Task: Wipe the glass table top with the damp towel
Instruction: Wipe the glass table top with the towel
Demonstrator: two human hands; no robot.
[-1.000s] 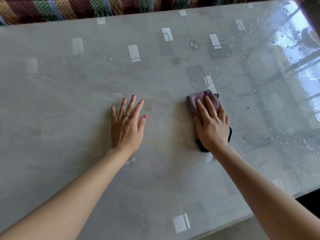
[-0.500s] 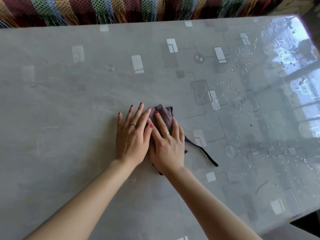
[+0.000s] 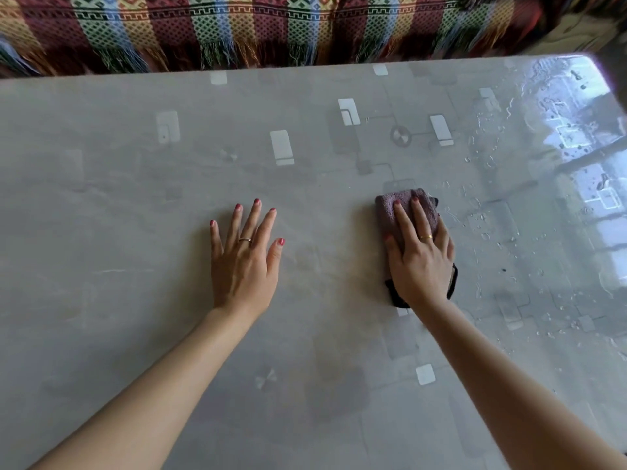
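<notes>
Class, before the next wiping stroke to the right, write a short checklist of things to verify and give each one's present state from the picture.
1. Towel under the right hand, flat fingers pressing it: ok.
2. Left hand flat on the glass table top, apart from the towel: ok.
3. Water droplets remaining right of the towel: not ok, unwiped.
4. Stroke path free of objects: ok.
5. Towel damp enough: cannot tell.
6. Fringed blanket off the glass: ok.
</notes>
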